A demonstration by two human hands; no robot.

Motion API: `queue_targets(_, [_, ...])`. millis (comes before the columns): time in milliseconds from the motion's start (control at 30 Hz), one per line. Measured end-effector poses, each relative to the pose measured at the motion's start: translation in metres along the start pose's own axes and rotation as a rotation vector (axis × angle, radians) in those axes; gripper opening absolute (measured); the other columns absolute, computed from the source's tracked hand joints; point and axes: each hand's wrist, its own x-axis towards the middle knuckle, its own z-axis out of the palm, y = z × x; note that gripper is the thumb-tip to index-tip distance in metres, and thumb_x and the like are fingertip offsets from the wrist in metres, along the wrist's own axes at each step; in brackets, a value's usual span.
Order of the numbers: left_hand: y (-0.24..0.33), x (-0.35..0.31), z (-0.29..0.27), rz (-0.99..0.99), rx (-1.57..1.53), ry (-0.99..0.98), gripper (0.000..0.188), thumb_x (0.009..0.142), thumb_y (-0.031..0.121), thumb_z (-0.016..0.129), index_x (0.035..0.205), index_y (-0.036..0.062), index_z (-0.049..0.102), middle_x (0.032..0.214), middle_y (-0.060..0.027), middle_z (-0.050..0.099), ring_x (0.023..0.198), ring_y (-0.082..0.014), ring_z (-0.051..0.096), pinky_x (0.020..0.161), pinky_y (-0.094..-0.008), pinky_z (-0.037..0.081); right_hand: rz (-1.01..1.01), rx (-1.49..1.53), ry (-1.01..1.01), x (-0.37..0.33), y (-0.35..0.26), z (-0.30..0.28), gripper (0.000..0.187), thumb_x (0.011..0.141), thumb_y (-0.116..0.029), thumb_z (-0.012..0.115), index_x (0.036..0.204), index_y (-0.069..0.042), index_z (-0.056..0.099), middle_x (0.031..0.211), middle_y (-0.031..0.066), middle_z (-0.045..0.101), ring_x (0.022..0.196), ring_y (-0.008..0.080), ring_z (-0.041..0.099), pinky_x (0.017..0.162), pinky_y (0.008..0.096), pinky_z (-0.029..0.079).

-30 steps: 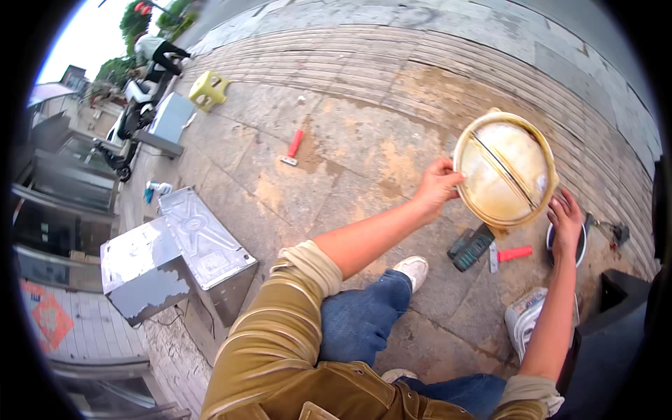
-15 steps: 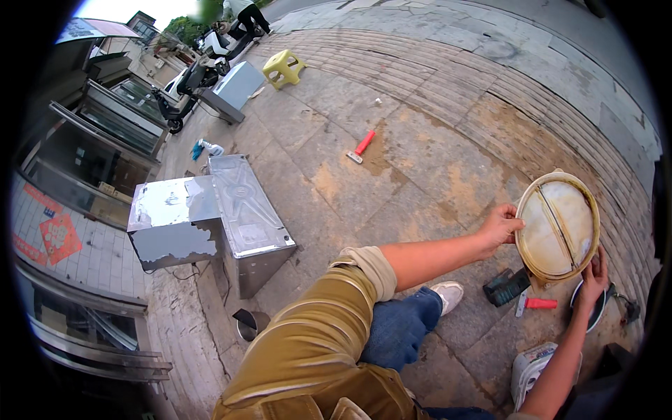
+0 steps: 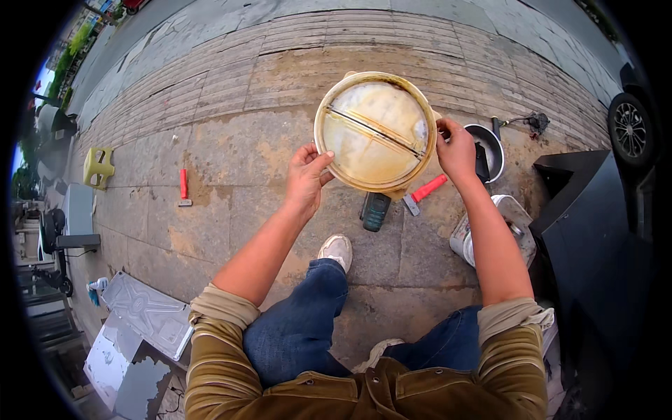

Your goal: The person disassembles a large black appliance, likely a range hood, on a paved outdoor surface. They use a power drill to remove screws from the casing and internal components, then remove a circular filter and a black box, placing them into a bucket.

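Between my two hands is a round disc (image 3: 378,133), cream-coloured with brown and yellow stains, with a raised rim and dark-edged ridges across its middle. My left hand (image 3: 308,178) pinches its lower left rim, the thumb on the front. Fingers of my right hand (image 3: 456,148) are closed on the right rim, partly hidden behind it. The disc is held up off the ground, tilted toward me. Beneath it lie a dark green and black block-like tool (image 3: 376,212), partly covered by the disc, and a red-handled scraper (image 3: 425,190).
A second red scraper (image 3: 184,186) lies left on the paving. At right stand a dark pan (image 3: 496,164), a white bucket (image 3: 462,241), a large dark panel (image 3: 588,231) and a car wheel (image 3: 631,127). A yellow stool (image 3: 98,168) and metal casing (image 3: 148,308) are at left.
The view has swung to the right, so the disc and both hands now appear near the middle. My hands still grip the disc, and its ridges lie at a flatter slant.
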Motion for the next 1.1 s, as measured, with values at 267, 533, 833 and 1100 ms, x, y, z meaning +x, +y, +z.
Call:
queue_targets(267, [-0.002,-0.001,0.009,-0.016,0.052,-0.017,0.02,0.085,0.008,0.061,0.1,0.0054,0.048,0.094,-0.0041,0.059,0.087,-0.0123,0.059,0.075,-0.0299,0.052,-0.149,-0.266,0.144,-0.017,-0.004,-0.009,0.012,0.077,-0.01,0.06,0.088,-0.006,0.06,0.081,0.012,0.063,0.077,0.0309,0.061,0.065,0.04,0.049])
queue_targets(533, [-0.009,0.006,0.012,-0.007,0.062,-0.005,0.021,0.084,0.007,0.061,0.1,0.0067,0.049,0.093,-0.0033,0.058,0.086,-0.0119,0.059,0.075,-0.0296,0.052,-0.207,-0.368,0.061,-0.012,0.005,-0.018,0.013,0.074,-0.012,0.062,0.081,-0.001,0.06,0.083,0.0156,0.06,0.08,0.0321,0.06,0.069,0.0398,0.051])
queue_targets(833, [-0.018,0.007,0.001,0.016,0.043,-0.071,0.024,0.082,0.007,0.063,0.101,0.006,0.049,0.091,-0.0038,0.056,0.083,-0.0135,0.059,0.074,-0.0312,0.052,-0.139,-0.306,0.004,-0.009,-0.006,-0.011,0.013,0.077,-0.008,0.054,0.084,-0.001,0.063,0.083,0.02,0.062,0.08,0.0369,0.06,0.069,0.0434,0.047])
queue_targets(1100, [-0.021,0.002,0.006,0.037,-0.024,-0.084,0.023,0.081,0.006,0.064,0.098,0.0071,0.048,0.086,-0.0007,0.055,0.078,-0.0098,0.057,0.064,-0.0266,0.052,-0.065,-0.155,-0.074,-0.006,0.028,0.002,0.027,0.08,-0.015,0.053,0.099,0.001,0.062,0.086,0.0237,0.063,0.082,0.039,0.061,0.07,0.0404,0.046])
